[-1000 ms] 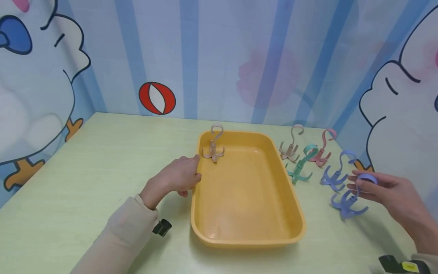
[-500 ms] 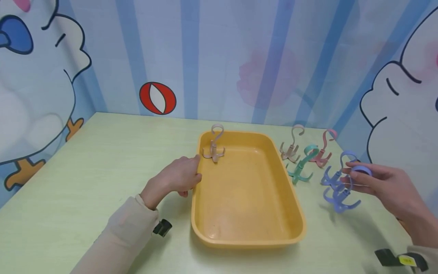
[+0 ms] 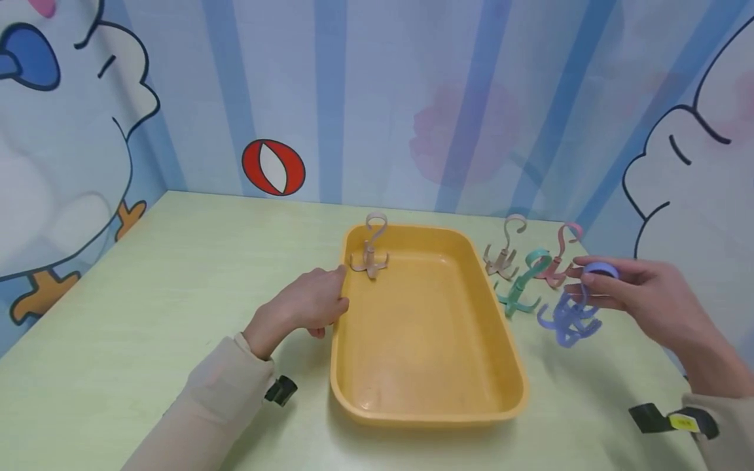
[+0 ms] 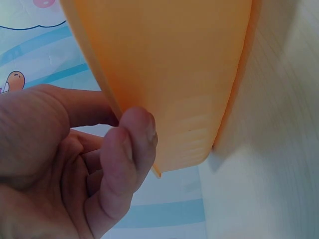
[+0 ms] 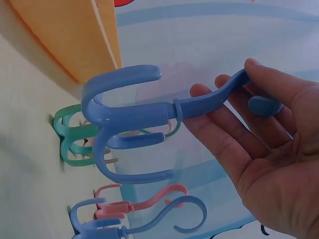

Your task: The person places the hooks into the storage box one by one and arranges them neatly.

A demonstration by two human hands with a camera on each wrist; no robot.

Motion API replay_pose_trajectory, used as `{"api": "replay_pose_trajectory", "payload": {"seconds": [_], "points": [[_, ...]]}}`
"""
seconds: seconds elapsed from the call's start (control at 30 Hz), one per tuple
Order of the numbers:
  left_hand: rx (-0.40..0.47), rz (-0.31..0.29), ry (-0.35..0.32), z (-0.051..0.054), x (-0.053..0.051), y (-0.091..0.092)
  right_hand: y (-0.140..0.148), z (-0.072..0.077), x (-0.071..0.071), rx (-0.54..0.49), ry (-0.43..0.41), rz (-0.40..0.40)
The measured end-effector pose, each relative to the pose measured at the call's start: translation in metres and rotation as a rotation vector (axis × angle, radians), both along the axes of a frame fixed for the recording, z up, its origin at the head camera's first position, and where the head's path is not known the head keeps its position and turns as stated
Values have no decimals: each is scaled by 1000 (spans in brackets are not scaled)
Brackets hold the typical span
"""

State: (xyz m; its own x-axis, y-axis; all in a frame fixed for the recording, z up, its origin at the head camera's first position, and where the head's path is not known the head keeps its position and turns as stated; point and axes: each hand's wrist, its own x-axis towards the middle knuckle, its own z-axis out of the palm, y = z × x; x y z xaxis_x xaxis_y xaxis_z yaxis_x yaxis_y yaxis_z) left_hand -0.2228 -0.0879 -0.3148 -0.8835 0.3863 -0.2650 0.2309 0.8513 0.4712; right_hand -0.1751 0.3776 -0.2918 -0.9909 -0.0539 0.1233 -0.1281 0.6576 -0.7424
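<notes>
While the left hand (image 3: 306, 301) pinches the near-side left rim of the yellow tray (image 3: 424, 327), the right hand (image 3: 654, 294) has the held blue hook (image 5: 132, 115) up off the surface (image 3: 177, 275), right of the tray. Left grip: clamped on the rim, digits on both sides of it per left wrist view. Right grip: clamped on the hook's curled top, thumb and fingers round it; stem hangs down, prongs curve up. Second blue hook (image 5: 99, 232) stands on the surface; it overlaps the held one in head view, but right wrist view shows the two apart. Green hook (image 3: 518, 292) is just beside the tray's right wall, beige hook (image 3: 501, 263) behind it, pink hook (image 3: 552, 271) farther right, all standing on the surface. In-tray hook (image 3: 370, 261), pinkish-beige, stands in the far left corner. Cream sleeves (image 3: 206, 392), black piece (image 3: 281, 390) at the left wrist. Backdrop (image 3: 383, 118): blue striped sheet, printed red-and-white ball (image 3: 254, 163).
</notes>
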Motion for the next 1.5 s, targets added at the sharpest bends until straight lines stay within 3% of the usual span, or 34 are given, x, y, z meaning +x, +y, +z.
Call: {"api": "replay_pose_trajectory", "payload": {"seconds": [0.17,0.4,0.67,0.9,1.1,1.5], "points": [[-1,-7,0,0,0,0,-14,8,-5,-49,23,59],[-5,-16,7,0,0,0,-37,22,-12,-95,-14,84],[-1,-15,3,0,2,-1,-63,34,-28,-149,-25,196],[2,-26,8,1,1,-2,-84,37,-40,-174,-70,197],[-1,-18,-2,-1,0,-2,-97,36,-53,-189,-55,279],[-5,-33,17,0,1,-3,-116,32,-78,-252,-134,294]]}}
